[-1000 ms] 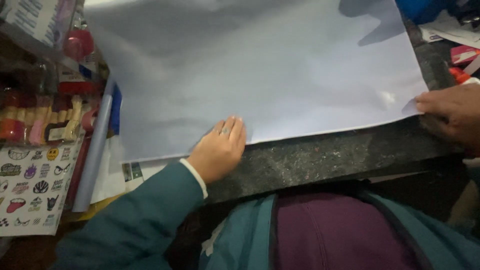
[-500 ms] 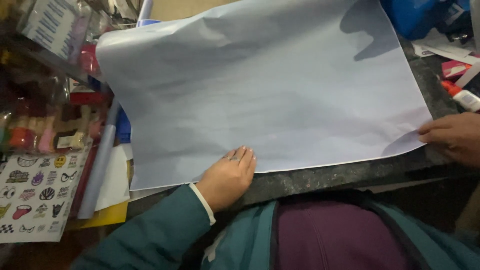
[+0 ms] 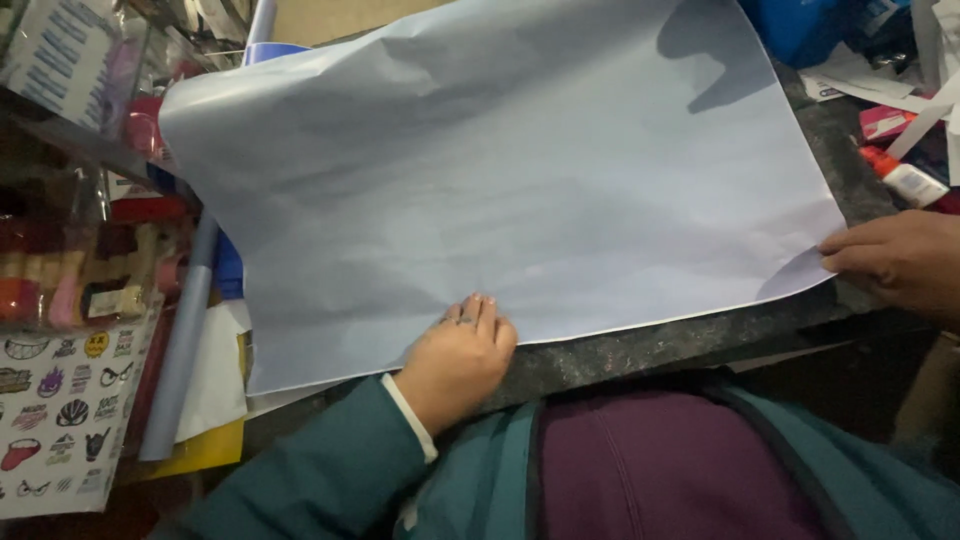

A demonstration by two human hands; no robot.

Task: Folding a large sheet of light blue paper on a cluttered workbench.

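Note:
A large pale blue paper sheet (image 3: 520,180) lies spread over a dark speckled counter (image 3: 660,345). My left hand (image 3: 455,360), in a teal sleeve and wearing a ring, rests flat on the sheet's near edge, fingers together and pressing down. My right hand (image 3: 895,262) pinches the sheet's near right corner, which curls up slightly off the counter. The far left corner of the sheet rises over the clutter on the left.
A grey rolled tube (image 3: 180,340) leans along the sheet's left side above a yellow sheet (image 3: 205,450). A sticker sheet (image 3: 55,400) and packets of small goods (image 3: 70,270) crowd the left. A glue bottle (image 3: 905,180) and a blue bag (image 3: 800,25) sit at the far right.
The view has tilted so that the sheet's far edge shows. The sheet has shifted slightly left, and its right corner now lifts in my right hand. My left hand stays on the near edge.

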